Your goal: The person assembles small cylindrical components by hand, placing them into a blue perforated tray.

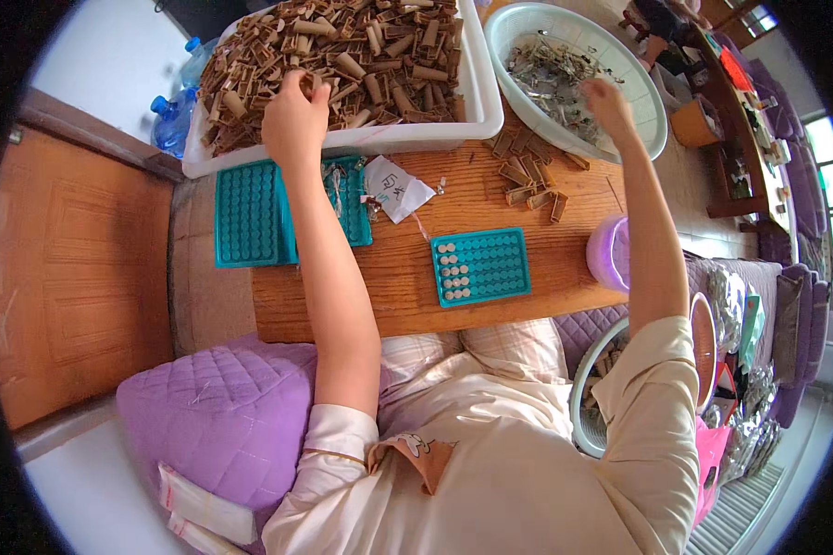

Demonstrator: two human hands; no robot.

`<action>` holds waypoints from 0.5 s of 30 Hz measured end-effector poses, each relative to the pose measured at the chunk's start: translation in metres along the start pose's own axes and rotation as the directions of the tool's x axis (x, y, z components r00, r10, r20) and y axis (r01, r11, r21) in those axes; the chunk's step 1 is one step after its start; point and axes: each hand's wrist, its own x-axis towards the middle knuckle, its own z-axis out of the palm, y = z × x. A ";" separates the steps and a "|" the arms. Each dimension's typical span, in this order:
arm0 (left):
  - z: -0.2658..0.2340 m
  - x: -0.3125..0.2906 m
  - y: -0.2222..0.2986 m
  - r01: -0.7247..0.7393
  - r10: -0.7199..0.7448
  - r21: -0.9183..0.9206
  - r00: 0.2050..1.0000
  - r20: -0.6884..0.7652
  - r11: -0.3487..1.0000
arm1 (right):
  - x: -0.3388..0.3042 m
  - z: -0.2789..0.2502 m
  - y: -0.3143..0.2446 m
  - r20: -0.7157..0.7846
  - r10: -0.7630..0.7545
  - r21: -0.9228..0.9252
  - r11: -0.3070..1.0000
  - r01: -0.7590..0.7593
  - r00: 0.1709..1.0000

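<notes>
At the front of a white bin (416, 136), my left hand (296, 116) reaches into a heap of brown half-tube pieces (370, 60). Its thumb stands apart from the fingers, with brown pieces beyond the fingertips. My right hand (608, 106) is over a pale green basket (652, 120) containing small metal parts (551, 74). The fingers there are curled together, and what they pinch is too small to make out. Between my forearms, a teal tray (495, 294) lies on the wooden table (389, 301), with round grey discs in its left-hand cells.
Two more teal trays (250, 213) lie at the left, partly behind my left forearm. Loose brown pieces (532, 176) are beside the basket. A white paper with writing (396, 190) lies near the bin. A purple cup (606, 252) stands by my right forearm.
</notes>
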 end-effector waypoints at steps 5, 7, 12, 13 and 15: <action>-0.010 0.000 -0.021 -0.209 0.059 -0.450 0.944 -0.325 0.868 | -0.037 -0.056 -0.016 -0.126 0.043 0.837 0.541 0.083 0.991; -0.016 0.000 -0.027 -0.220 -0.036 -0.795 0.956 -0.290 0.565 | -0.051 -0.068 -0.013 -0.095 -0.017 0.930 0.356 0.095 0.995; -0.039 -0.044 0.003 -0.158 -0.248 -0.959 0.964 -0.098 -0.237 | -0.100 -0.078 -0.015 -0.031 -0.262 0.998 -0.064 0.014 0.965; -0.044 -0.062 0.006 -0.104 -0.171 -0.960 0.983 -0.059 -0.262 | -0.114 -0.076 -0.020 -0.011 -0.336 0.988 -0.148 -0.041 0.942; -0.057 -0.100 0.018 0.076 0.021 -0.963 0.997 0.073 -0.258 | -0.144 -0.065 -0.032 -0.004 -0.311 0.983 -0.173 -0.053 0.950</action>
